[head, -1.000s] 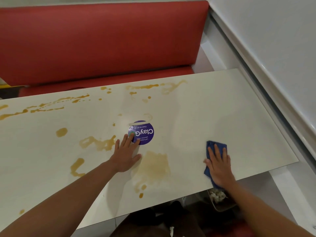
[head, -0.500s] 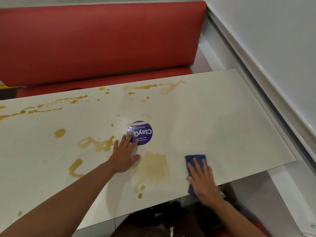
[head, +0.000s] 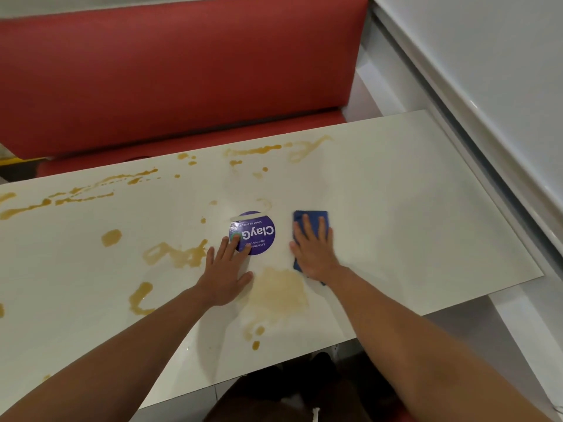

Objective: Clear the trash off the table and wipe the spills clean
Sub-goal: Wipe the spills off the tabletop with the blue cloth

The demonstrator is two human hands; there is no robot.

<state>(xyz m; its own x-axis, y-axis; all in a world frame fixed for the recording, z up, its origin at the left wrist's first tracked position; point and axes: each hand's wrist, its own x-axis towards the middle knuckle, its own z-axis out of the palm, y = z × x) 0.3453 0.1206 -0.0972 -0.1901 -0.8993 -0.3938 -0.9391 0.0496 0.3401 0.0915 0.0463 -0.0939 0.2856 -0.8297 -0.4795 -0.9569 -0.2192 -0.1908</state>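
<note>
Head view: right hand point(head: 313, 254) pressed flat, fingers straight and spread, on the blue cloth point(head: 310, 220), just right of the round purple sticker point(head: 253, 233); left hand point(head: 225, 275) also flat and holding nothing, fingertips overlapping the sticker's near-left edge, palm braced on the surface point(head: 426, 223). Brown spills point(head: 280, 293) pooled just nearer than the sticker, more streaked left of it and along the far edge; no trash visible on the surface. Likely risks: smearing the wide pale patch instead of lifting it if dragged with a loaded cloth; pushing liquid off the near edge, close below that patch, onto the lap; catching the sticker's lifted far rim and peeling it; wetting the braced left palm. Plenty of bare room right of the sticker toward the white ledge point(head: 502, 117); red bench point(head: 182, 71) beyond the far edge; left of the sticker crowded with puddles, so short strokes away from the near edge seem safest
</note>
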